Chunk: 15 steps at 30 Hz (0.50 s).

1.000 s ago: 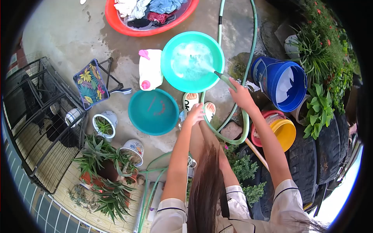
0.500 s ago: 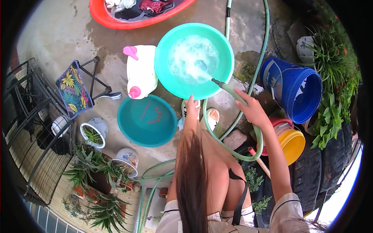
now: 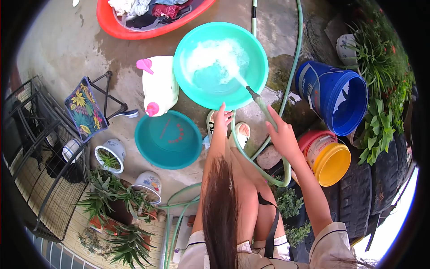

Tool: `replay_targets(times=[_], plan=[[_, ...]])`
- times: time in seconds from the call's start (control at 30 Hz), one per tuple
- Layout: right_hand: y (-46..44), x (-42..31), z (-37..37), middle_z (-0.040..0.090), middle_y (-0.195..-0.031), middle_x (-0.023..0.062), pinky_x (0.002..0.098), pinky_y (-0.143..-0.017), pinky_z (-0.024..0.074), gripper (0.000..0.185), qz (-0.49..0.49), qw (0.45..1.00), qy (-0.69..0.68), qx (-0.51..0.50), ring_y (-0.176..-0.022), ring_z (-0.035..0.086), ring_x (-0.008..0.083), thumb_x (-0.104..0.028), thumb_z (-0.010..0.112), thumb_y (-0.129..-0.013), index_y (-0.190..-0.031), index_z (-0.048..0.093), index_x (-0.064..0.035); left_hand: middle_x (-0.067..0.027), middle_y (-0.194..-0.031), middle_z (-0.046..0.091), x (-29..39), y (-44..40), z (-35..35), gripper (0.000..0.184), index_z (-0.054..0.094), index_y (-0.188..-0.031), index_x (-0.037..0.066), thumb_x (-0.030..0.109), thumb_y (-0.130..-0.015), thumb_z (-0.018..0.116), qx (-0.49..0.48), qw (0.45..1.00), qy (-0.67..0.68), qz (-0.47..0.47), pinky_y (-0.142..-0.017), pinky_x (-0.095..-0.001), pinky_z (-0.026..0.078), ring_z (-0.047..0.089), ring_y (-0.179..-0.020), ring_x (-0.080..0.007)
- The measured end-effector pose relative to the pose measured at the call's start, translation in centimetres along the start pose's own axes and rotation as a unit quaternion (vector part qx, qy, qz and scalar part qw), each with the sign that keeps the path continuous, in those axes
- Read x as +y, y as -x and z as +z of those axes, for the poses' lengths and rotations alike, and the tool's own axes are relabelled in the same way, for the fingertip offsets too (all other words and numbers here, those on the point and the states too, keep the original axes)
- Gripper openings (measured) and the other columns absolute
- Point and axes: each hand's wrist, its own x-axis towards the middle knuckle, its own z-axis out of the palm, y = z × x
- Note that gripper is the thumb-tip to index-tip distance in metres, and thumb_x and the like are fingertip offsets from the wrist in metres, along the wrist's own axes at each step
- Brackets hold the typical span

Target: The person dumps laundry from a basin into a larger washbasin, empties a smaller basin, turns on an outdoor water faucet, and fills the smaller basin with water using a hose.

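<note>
Our right hand [image 3: 282,138] gripped a green hose [image 3: 263,109] that sprayed water [image 3: 221,58] into the turquoise basin [image 3: 256,67] before us; our left hand [image 3: 221,118], fingers parted, was at the basin's near rim.

Spouting hose [image 3: 261,104] over turquoise basin [image 3: 255,54]
</note>
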Motion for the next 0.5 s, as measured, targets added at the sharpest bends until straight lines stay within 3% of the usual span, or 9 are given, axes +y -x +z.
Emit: replay_targets(times=[0.2, 0.3, 0.33, 0.4, 0.5], plan=[[0.1, 0.4, -1.7, 0.056, -0.085, 0.0276, 0.0391, -0.073, 0.0430, 0.043, -0.119, 0.984, -0.109, 0.079, -0.082, 0.054, 0.0407, -0.016, 0.051, -0.080, -0.121, 0.042, -0.0082, -0.0097, -0.080, 0.055, 5.6, 2.1, 3.3, 0.040, 0.050, -0.092, 0.004, 0.039, -0.075, 0.057, 0.002, 1.000, -0.028, 0.009, -0.068, -0.0368, 0.043, 0.057, -0.080, -0.0251], [0.8, -0.3, -2.7, 0.056, -0.092, 0.0268, 0.0374, -0.074, 0.0432, 0.043, -0.088, 0.988, -0.060, 0.109, -0.084, 0.056, 0.0376, -0.017, 0.051, -0.080, -0.121, 0.042, -0.0080, -0.0086, -0.077, 0.057, 7.5, 2.5, 4.7, 0.041, 0.050, -0.094, 0.000, 0.035, -0.074, 0.057, -0.006, 0.997, -0.062, 0.040, -0.073, -0.0431, 0.043, 0.059, -0.072, -0.0238], [0.7, 0.2, -2.8, 0.056, -0.093, 0.0267, 0.0371, -0.074, 0.0433, 0.043, -0.117, 0.984, -0.069, 0.114, -0.084, 0.057, 0.0369, -0.017, 0.051, -0.080, -0.121, 0.042, -0.0081, -0.0130, -0.078, 0.056, 8.0, 2.9, 5.7, 0.032, 0.051, -0.090, -0.002, 0.026, -0.075, 0.056, 0.045, 0.993, -0.096, 0.060, -0.068, -0.0404, 0.048, 0.059, -0.073, -0.0260], [0.2, 1.7, -2.6, 0.056, -0.094, 0.0264, 0.0366, -0.074, 0.0434, 0.044, -0.172, 0.974, -0.085, 0.124, -0.084, 0.057, 0.0354, -0.017, 0.051, -0.080, -0.122, 0.042, -0.0083, -0.0139, -0.080, 0.057, 8.5, 3.9, 7.1, 0.033, 0.051, -0.092, -0.004, 0.024, -0.075, 0.056, 0.049, 0.980, -0.159, 0.107, -0.065, -0.0386, 0.049, 0.060, -0.070, -0.0255], [1.5, 0.1, -3.7, 0.055, -0.098, 0.0262, 0.0370, -0.075, 0.0434, 0.044, -0.083, 0.975, -0.178, 0.103, -0.084, 0.058, 0.0354, -0.018, 0.051, -0.080, -0.121, 0.043, -0.0082, -0.0144, -0.081, 0.058, 9.6, 5.2, 8.7, 0.034, 0.050, -0.093, -0.006, 0.022, -0.074, 0.057, 0.059, 0.969, -0.196, 0.139, -0.060, -0.0349, 0.050, 0.060, -0.066, -0.0240]])
